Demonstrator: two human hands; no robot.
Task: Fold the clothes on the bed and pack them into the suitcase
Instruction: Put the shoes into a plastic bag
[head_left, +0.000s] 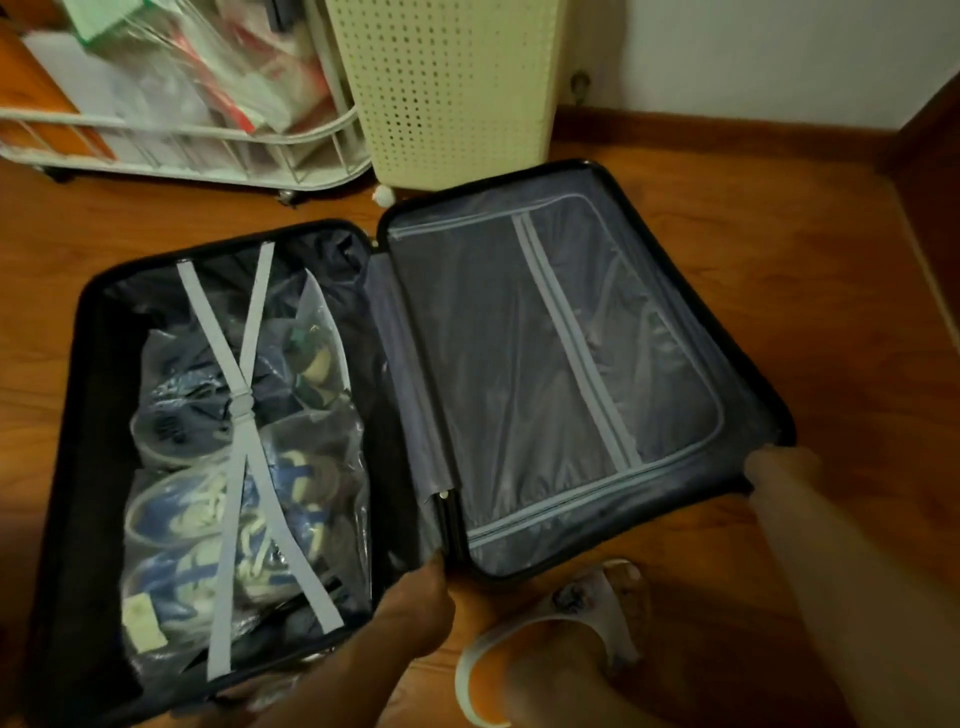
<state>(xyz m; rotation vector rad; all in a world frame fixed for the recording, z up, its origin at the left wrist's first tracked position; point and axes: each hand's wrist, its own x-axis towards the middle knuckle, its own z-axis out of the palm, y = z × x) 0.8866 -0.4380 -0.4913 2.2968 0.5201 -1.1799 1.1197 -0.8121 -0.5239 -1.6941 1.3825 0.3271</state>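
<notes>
Head view: suitcase (613, 564) lies open flat on wood floor (810, 322), both halves up. Left half holds bagged shoes (208, 509) under crossed grey straps (241, 415), buckle done up. Right half is the zipped divider panel (545, 374), closed, nothing on top.

L hand (415, 608) at near edge by the hinge, fingers curled, tips on the rim. Looks like a grip on the shell edge, but blurred. R hand (779, 467) at right half's outer corner, fingers wrapped over the rim, holding it.

No clothes or bed in frame, so folding not yet begun as far as seen; clothes must be out of view.

Handling, my guess: hard shell, stiff, won't flex; left half heavy w/ shoes, right half light. Best hold = rims or corners, both hands as now. Plastic bags slippery. Divider fabric soft, needs unzipping before packing under it.

Also: white perforated bin (447, 88), wire cart (176, 140) behind, sandalled foot (582, 623) near front.
</notes>
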